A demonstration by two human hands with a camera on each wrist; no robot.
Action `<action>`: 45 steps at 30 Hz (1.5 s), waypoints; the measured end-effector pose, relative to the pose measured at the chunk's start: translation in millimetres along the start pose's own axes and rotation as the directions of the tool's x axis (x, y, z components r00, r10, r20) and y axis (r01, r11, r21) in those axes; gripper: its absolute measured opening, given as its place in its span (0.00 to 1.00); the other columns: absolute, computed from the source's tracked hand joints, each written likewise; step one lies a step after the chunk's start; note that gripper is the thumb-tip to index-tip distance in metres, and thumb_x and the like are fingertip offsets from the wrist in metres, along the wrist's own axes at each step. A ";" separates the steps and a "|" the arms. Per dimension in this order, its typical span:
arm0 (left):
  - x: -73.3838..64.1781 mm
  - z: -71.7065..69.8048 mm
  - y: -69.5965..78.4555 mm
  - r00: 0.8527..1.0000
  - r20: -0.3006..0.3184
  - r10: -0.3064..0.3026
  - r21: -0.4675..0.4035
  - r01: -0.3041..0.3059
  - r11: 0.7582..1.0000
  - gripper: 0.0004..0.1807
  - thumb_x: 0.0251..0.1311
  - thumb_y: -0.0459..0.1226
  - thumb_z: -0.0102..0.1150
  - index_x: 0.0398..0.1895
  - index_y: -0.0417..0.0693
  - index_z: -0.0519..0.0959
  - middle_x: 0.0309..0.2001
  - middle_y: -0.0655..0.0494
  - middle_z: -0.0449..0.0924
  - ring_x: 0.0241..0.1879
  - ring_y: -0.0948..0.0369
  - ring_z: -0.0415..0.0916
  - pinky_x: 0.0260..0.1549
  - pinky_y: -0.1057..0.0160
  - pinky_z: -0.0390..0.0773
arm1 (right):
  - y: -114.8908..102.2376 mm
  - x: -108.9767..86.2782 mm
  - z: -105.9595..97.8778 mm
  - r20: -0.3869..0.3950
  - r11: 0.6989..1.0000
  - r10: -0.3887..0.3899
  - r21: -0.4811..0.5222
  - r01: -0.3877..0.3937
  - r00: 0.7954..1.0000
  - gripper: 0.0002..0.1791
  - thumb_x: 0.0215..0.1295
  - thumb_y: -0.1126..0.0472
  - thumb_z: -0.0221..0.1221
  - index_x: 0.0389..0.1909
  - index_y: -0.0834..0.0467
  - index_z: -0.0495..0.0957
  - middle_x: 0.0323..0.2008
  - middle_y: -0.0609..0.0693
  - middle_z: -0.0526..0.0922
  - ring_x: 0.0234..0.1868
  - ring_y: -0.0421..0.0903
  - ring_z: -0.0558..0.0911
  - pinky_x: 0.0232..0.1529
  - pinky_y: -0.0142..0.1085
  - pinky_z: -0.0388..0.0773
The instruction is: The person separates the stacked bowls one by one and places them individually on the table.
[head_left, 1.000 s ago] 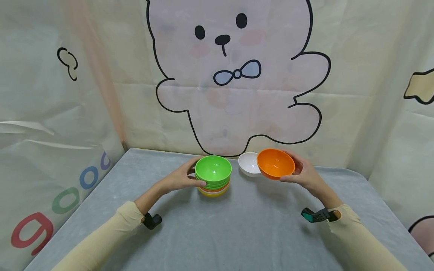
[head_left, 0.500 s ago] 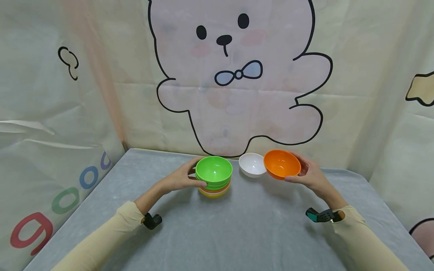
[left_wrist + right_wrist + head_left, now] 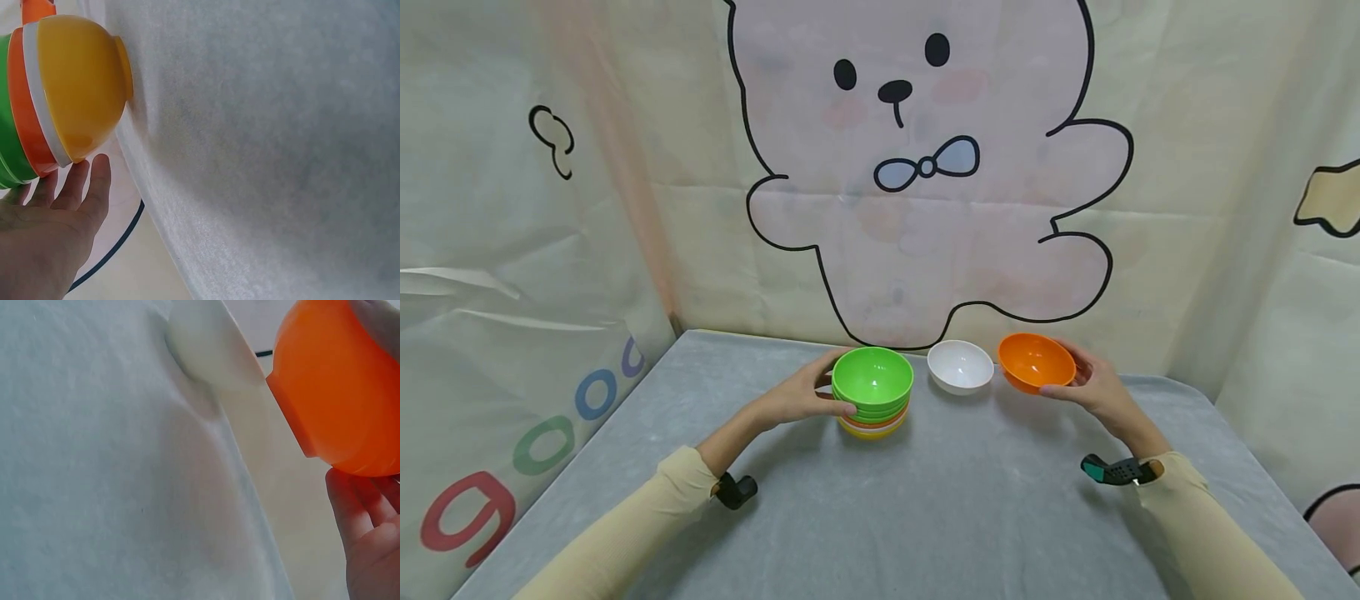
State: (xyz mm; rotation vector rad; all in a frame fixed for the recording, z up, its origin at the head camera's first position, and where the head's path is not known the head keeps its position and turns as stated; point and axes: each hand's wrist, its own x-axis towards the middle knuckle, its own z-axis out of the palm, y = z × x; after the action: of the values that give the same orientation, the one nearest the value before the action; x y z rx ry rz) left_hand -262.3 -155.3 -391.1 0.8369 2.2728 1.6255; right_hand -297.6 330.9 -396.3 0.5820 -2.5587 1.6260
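Observation:
My left hand (image 3: 801,390) grips a stack of nested bowls from its left side, thumb in front and fingers behind. Bright green bowls (image 3: 872,379) form the top; beneath them come an orange bowl (image 3: 28,106), a white one (image 3: 45,100) and a yellow bowl (image 3: 84,81) at the bottom. Whether the yellow foot touches the cloth I cannot tell. My right hand (image 3: 1093,387) holds a separate orange bowl (image 3: 1036,363) by its right side, raised off the table with its mouth upward. Between the two hands a white bowl (image 3: 960,367) sits upright near the back edge.
A grey cloth (image 3: 910,517) covers the table. Right behind the table's back edge hangs a pale curtain (image 3: 1187,167) with a cartoon bear on it. Another curtain side (image 3: 475,250) with coloured letters runs along the left.
My right hand has moved right with the orange bowl, away from the white bowl, which now shows fully. The left hand and its stack have stayed in place.

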 end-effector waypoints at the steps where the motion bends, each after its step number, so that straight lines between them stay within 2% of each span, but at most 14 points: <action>1: 0.1 0.1 -0.1 1.000 0.000 0.001 0.002 -0.001 1.000 0.47 0.59 0.35 0.75 0.78 0.55 0.58 0.69 0.54 0.65 0.67 0.50 0.67 0.60 0.51 0.75 | 1.5 0.4 -0.9 0.001 1.000 0.005 0.005 -0.005 1.000 0.45 0.63 0.64 0.72 0.76 0.64 0.59 0.68 0.64 0.67 0.60 0.51 0.71 0.53 0.23 0.74; 3: 0.3 -0.2 -0.4 1.000 0.000 0.000 0.007 0.000 1.000 0.47 0.59 0.36 0.75 0.78 0.56 0.58 0.69 0.54 0.65 0.67 0.50 0.67 0.60 0.51 0.75 | 4.4 1.4 -1.8 0.001 1.000 0.018 -0.008 -0.018 1.000 0.45 0.63 0.62 0.72 0.76 0.64 0.59 0.69 0.64 0.67 0.61 0.53 0.70 0.54 0.22 0.72; 7: 0.8 -0.7 -1.7 1.000 0.000 -0.003 0.011 0.003 1.000 0.48 0.59 0.36 0.75 0.78 0.56 0.58 0.69 0.54 0.65 0.67 0.50 0.66 0.60 0.51 0.74 | 12.6 4.2 -2.8 0.004 0.996 0.063 -0.066 -0.062 0.998 0.46 0.63 0.58 0.73 0.76 0.65 0.59 0.69 0.63 0.67 0.63 0.57 0.69 0.61 0.32 0.72; 10: 1.2 -0.9 -2.8 1.000 0.000 -0.003 0.012 0.003 1.000 0.48 0.59 0.36 0.75 0.78 0.55 0.58 0.69 0.54 0.65 0.67 0.50 0.66 0.60 0.51 0.74 | 19.3 5.7 -2.8 0.011 0.993 0.089 -0.079 -0.087 0.996 0.47 0.63 0.56 0.72 0.76 0.65 0.58 0.69 0.63 0.67 0.64 0.58 0.68 0.63 0.35 0.71; 11: 1.3 -1.0 -3.2 1.000 0.001 -0.002 0.012 0.002 1.000 0.48 0.59 0.36 0.75 0.78 0.55 0.58 0.69 0.54 0.65 0.67 0.50 0.66 0.60 0.51 0.74 | 21.1 6.0 -2.8 0.014 0.993 0.089 -0.076 -0.088 0.996 0.47 0.63 0.57 0.72 0.76 0.65 0.58 0.69 0.63 0.67 0.64 0.58 0.68 0.60 0.29 0.71; 16: 1.0 -1.0 -2.0 1.000 -0.001 -0.010 0.014 0.010 1.000 0.48 0.59 0.35 0.75 0.79 0.56 0.57 0.69 0.55 0.65 0.67 0.50 0.66 0.60 0.51 0.74 | 26.6 7.4 -2.0 0.018 0.994 0.101 -0.048 -0.100 0.995 0.48 0.62 0.57 0.73 0.76 0.66 0.57 0.70 0.65 0.65 0.65 0.61 0.67 0.54 0.21 0.70; 20: 0.9 -0.9 -0.7 1.000 -0.002 -0.013 0.015 0.013 1.000 0.47 0.59 0.36 0.74 0.79 0.57 0.57 0.70 0.55 0.64 0.68 0.50 0.65 0.60 0.50 0.74 | 29.0 8.5 -1.5 0.022 0.993 0.110 -0.045 -0.109 0.994 0.47 0.63 0.57 0.73 0.76 0.65 0.58 0.69 0.65 0.65 0.65 0.60 0.67 0.53 0.21 0.70; 25: 1.3 -1.3 -0.7 1.000 0.001 -0.007 0.019 0.007 1.000 0.47 0.59 0.36 0.75 0.78 0.58 0.58 0.70 0.56 0.64 0.68 0.50 0.65 0.61 0.50 0.73 | 31.8 9.1 -0.6 0.030 0.993 0.112 -0.053 -0.110 0.993 0.45 0.63 0.58 0.72 0.75 0.64 0.59 0.69 0.64 0.66 0.65 0.59 0.68 0.57 0.25 0.71; 29: 1.5 -1.2 -1.6 1.000 0.002 -0.006 0.020 0.006 1.000 0.47 0.59 0.36 0.75 0.78 0.58 0.58 0.70 0.56 0.65 0.68 0.51 0.65 0.61 0.50 0.73 | 33.9 9.8 1.1 0.033 0.991 0.114 -0.068 -0.111 0.993 0.45 0.63 0.57 0.73 0.75 0.65 0.60 0.69 0.63 0.66 0.65 0.59 0.68 0.64 0.36 0.71; 33: 1.3 -0.9 -2.0 1.000 0.005 -0.006 0.016 0.006 1.000 0.47 0.59 0.36 0.75 0.78 0.57 0.58 0.69 0.57 0.65 0.68 0.51 0.65 0.62 0.51 0.72 | 35.8 10.3 2.6 0.036 0.990 0.127 -0.074 -0.124 0.991 0.45 0.62 0.58 0.73 0.74 0.67 0.60 0.69 0.65 0.66 0.65 0.60 0.67 0.68 0.55 0.64; 36: 0.9 -0.8 -2.5 1.000 0.008 -0.001 0.013 0.001 1.000 0.47 0.59 0.36 0.75 0.78 0.57 0.58 0.69 0.57 0.65 0.68 0.52 0.65 0.62 0.50 0.71 | 37.4 10.2 2.9 0.046 0.988 0.143 -0.065 -0.140 0.989 0.46 0.62 0.58 0.73 0.74 0.68 0.59 0.69 0.67 0.64 0.67 0.62 0.66 0.68 0.61 0.60; 39: 0.9 -0.9 -2.9 1.000 0.012 0.011 0.012 -0.011 1.000 0.47 0.59 0.36 0.74 0.78 0.56 0.58 0.70 0.56 0.65 0.68 0.52 0.65 0.63 0.49 0.70 | 38.6 10.0 2.7 0.053 0.985 0.164 -0.063 -0.160 0.985 0.48 0.62 0.57 0.73 0.75 0.68 0.57 0.70 0.67 0.63 0.67 0.63 0.64 0.68 0.58 0.62; 42: 1.2 -1.1 -2.7 1.000 0.011 0.017 0.015 -0.017 1.000 0.47 0.59 0.36 0.74 0.78 0.55 0.58 0.70 0.56 0.65 0.68 0.51 0.65 0.63 0.48 0.70 | 39.2 10.0 1.8 0.062 0.982 0.175 -0.077 -0.170 0.983 0.49 0.62 0.55 0.73 0.76 0.67 0.55 0.70 0.67 0.62 0.67 0.63 0.65 0.64 0.42 0.71; 45: 1.7 -0.5 -1.9 1.000 0.011 0.014 0.018 -0.014 1.000 0.47 0.59 0.35 0.74 0.78 0.56 0.58 0.70 0.56 0.65 0.68 0.52 0.65 0.63 0.48 0.70 | 39.7 9.3 0.4 0.074 0.981 0.178 -0.092 -0.171 0.981 0.50 0.62 0.54 0.73 0.76 0.66 0.55 0.70 0.67 0.62 0.66 0.63 0.66 0.56 0.29 0.73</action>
State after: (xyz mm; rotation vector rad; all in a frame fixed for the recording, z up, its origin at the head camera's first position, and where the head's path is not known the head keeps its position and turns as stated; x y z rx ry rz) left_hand -264.5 -155.2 -392.4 0.8653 2.2827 1.6051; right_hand -319.7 342.8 -428.5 0.4366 -2.7952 1.5617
